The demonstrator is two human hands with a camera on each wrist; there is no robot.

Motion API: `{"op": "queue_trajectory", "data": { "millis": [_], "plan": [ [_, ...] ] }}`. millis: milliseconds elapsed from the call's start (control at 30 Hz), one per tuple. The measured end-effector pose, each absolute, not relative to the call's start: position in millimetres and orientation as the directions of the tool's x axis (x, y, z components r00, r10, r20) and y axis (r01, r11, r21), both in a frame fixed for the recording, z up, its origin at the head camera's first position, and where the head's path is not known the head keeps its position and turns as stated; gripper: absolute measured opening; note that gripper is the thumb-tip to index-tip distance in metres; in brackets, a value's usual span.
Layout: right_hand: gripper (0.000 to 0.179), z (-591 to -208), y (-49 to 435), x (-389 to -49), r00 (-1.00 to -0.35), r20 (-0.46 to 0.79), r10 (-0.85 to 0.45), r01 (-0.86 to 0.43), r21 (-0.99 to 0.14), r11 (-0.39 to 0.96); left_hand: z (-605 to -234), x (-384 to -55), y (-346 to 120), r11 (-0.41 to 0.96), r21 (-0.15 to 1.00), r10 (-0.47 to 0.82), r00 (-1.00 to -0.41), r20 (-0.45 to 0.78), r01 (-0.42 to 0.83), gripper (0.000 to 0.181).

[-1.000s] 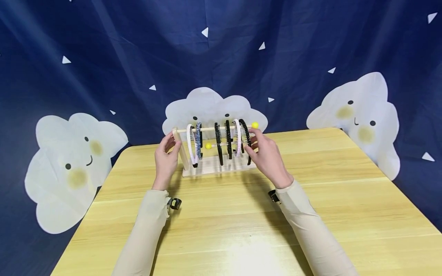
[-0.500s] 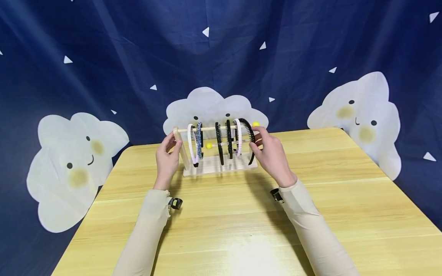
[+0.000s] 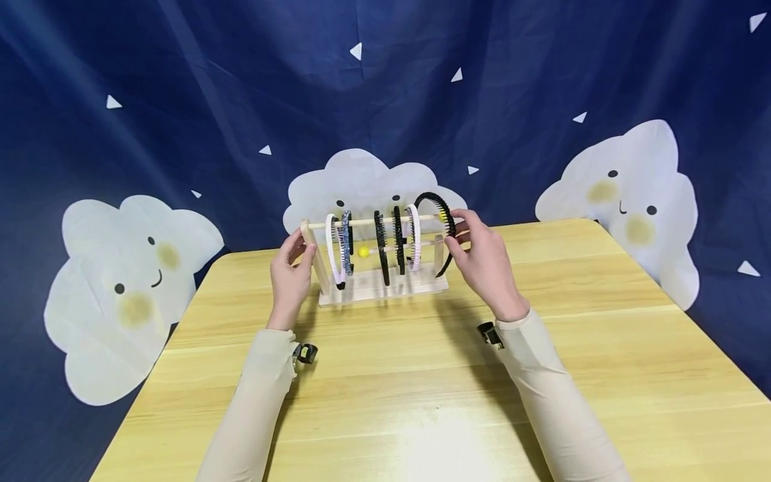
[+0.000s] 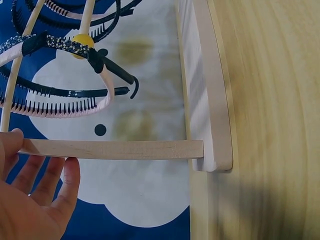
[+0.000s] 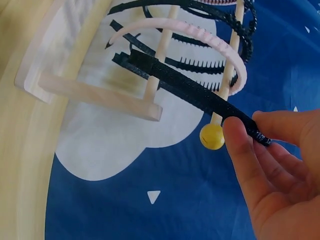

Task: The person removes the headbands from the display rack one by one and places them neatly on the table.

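Observation:
A wooden headband stand [image 3: 385, 292] has two rods with yellow end balls. My left hand [image 3: 290, 278] grips the top of its left upright [image 4: 115, 149], thumb on one side and fingers on the other. My right hand [image 3: 486, 268] pinches a black headband [image 5: 195, 93] between thumb and fingers at the upper rod's right end. In the right wrist view this headband passes close by the yellow ball [image 5: 212, 136]. A pale pink headband [image 5: 192, 31] hangs just inward of it. White [image 3: 334, 251], glittery blue [image 3: 347, 244] and black headbands [image 3: 382, 251] hang farther left.
The stand is near the far edge of a wood-grain table [image 3: 385, 375]. Behind it hangs a dark blue curtain [image 3: 409, 100] with white clouds and triangles. Black wrist straps [image 3: 306, 353] show below both hands.
My right hand has moved right, drawing the black headband along the upper rod to the end ball and turning it to show more of its arch. The left hand stays on the upright.

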State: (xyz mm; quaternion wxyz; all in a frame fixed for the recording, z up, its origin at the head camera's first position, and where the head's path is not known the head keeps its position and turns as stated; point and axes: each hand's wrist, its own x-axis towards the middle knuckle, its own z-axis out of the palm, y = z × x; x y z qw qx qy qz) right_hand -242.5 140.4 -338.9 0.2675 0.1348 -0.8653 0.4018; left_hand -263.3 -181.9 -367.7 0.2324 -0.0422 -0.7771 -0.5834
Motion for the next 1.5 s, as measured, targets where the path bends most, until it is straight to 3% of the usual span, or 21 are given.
{"op": "queue_trajectory", "data": {
  "millis": [1000, 1500],
  "plan": [
    [0.042, -321, 184, -239, -0.764, 0.625, 0.161, -0.450, -0.695, 0.560, -369, -266, -184, 0.288, 0.892, -0.205, -0.887, 0.413, 0.349, 0.044],
    [0.047, -334, 212, -249, -0.818, 0.476, 0.322, -0.323, -0.845, 0.427, -365, -261, -182, 0.299, 0.884, -0.192, -0.885, 0.424, 0.358, 0.043]
  ]
}}
